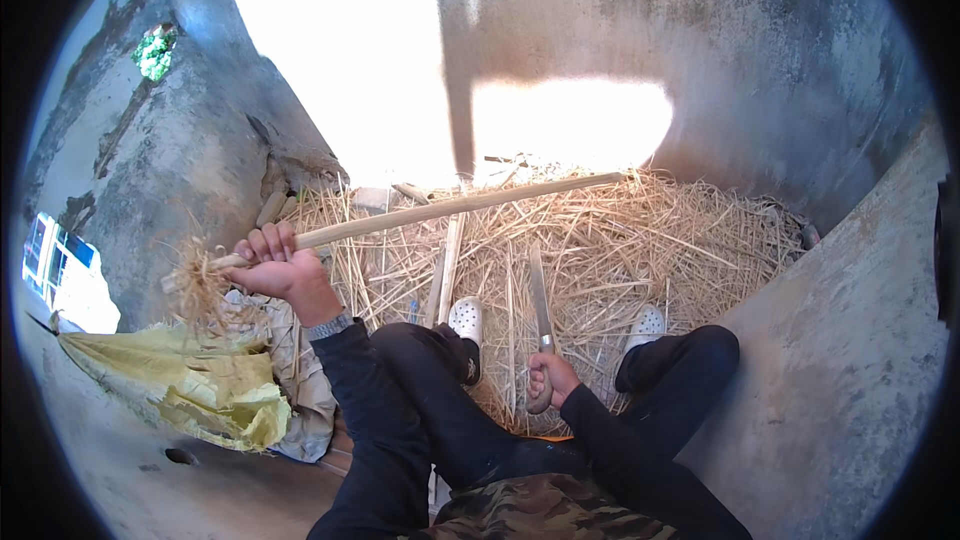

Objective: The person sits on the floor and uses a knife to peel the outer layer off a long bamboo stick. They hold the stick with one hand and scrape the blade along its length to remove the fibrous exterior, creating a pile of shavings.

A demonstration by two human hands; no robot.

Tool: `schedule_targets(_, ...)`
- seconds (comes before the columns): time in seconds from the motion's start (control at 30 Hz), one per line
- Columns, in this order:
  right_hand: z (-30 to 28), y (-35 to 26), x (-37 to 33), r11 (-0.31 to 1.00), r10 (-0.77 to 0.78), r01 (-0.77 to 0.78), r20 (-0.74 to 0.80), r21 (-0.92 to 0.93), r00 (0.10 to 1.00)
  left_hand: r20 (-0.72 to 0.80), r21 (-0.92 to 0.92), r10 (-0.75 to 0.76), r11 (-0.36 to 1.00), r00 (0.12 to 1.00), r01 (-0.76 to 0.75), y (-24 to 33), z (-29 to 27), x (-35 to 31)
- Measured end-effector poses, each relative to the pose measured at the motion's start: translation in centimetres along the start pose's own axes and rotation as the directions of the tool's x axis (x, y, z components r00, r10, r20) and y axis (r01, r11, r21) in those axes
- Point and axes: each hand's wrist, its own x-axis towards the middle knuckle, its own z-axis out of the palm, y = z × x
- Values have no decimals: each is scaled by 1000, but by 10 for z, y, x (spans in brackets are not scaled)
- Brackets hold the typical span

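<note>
My left hand point(285, 270) is closed round one end of a long pale wooden stick point(450, 207), which slants up to the right across the view. A frayed tuft of fibres point(195, 285) hangs at the end beside that hand. Low in front of my body, my right hand point(556, 378) grips the curved handle of a long-bladed knife point(541, 295). Its narrow blade points away from me, over the straw, apart from the stick. Whether the blade has teeth I cannot make out.
Loose straw and split strips point(600, 240) cover the floor ahead, around my white clogs point(466, 318). A torn yellow sack point(200, 380) lies at the left. Concrete walls point(700, 50) rise ahead and at both sides. Another pale strip point(452, 270) stands between straw and my left foot.
</note>
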Motion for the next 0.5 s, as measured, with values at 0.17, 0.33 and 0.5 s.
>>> schedule_targets(0.17, 63, -9, -77, 893, -439, 441, 38, -94, 898, -286, -115, -73, 993, 956, 42, -33, -13, -59)
schedule_targets(0.33, 110, -49, -82, 672, -740, 738, -15, -66, 673, -375, -341, -304, 924, 876, 174, -47, -22, -106)
schedule_targets(0.5, 150, -98, -98, 525, -849, 833, 45, 174, 526, -352, -389, -384, 890, 854, 240, -48, -37, -139)
